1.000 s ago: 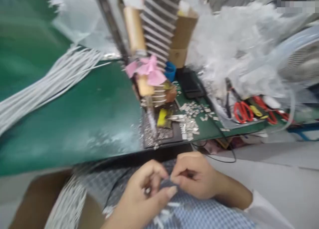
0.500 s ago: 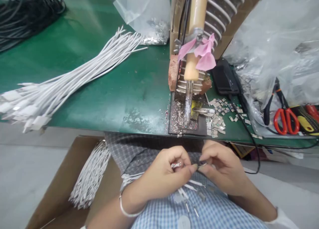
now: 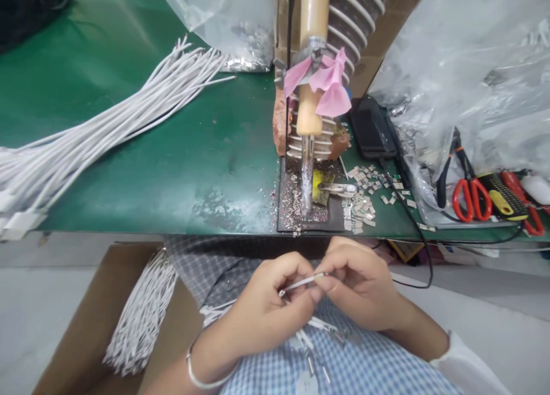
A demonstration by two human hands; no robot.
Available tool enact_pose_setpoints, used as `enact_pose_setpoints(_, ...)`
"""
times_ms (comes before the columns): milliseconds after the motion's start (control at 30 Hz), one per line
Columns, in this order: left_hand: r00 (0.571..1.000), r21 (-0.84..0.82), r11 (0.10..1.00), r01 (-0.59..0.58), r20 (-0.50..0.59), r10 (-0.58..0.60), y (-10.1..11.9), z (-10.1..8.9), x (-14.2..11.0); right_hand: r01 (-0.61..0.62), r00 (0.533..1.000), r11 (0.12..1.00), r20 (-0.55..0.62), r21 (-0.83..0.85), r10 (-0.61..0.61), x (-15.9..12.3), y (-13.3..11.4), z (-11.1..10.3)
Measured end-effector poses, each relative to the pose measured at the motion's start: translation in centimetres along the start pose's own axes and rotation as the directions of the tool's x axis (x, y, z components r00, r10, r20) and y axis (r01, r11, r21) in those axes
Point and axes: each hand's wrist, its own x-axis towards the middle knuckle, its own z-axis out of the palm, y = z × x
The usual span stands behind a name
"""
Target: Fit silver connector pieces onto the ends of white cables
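Observation:
In front of the lap, my left hand (image 3: 268, 306) is closed around several white cables, with a short length of white cable (image 3: 303, 282) lying across its curled fingers. My right hand (image 3: 358, 286) pinches that length near its end, thumb and forefinger meeting the left fingertips. Below the hands hang more white cable ends (image 3: 320, 324) with small metal tips, over a blue checked garment. Just past the table edge, a soldering iron (image 3: 307, 168) with a wooden handle points down over a dark plate (image 3: 337, 218). Small metal connector pieces (image 3: 360, 211) lie beside the plate.
A bundle of white cables (image 3: 129, 114) lies on the green table at left. A cardboard box (image 3: 92, 303) holding white cables (image 3: 141, 312) stands below. Red-handled cutters (image 3: 471, 200), a black phone (image 3: 373, 128) and plastic bags (image 3: 468, 51) are at right.
My right hand has moved in to the left hand, and a length of white cable now shows between them. The whole view has shifted slightly, the table things moving left.

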Motion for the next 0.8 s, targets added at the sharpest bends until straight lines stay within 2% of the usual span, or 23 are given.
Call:
enact_pose_setpoints(200,0.997,-0.030,0.997,-0.071,-0.046,0.069,-0.6,-0.3,-0.4,-0.025,0.999,0.998,-0.046,0.059,0.028,0.2,0.4,0.1)
enact_pose_setpoints(500,0.984,0.102,0.984,-0.147,-0.091,0.156,-0.6,-0.4,-0.3,-0.033,0.997,0.999,-0.062,0.037,0.035,0.4,0.4,-0.1)
enact_pose_setpoints(700,0.989,0.209,0.968,-0.140,-0.009,0.145,0.0,-1.2,-0.3,-0.013,1.000,0.987,0.021,0.160,0.010,0.4,0.8,-0.5)
enact_pose_setpoints(800,0.981,0.331,0.930,-0.157,0.157,0.109,0.1,-2.3,-0.6,0.005,0.979,0.976,0.197,0.217,-0.049,0.4,1.2,-0.9)
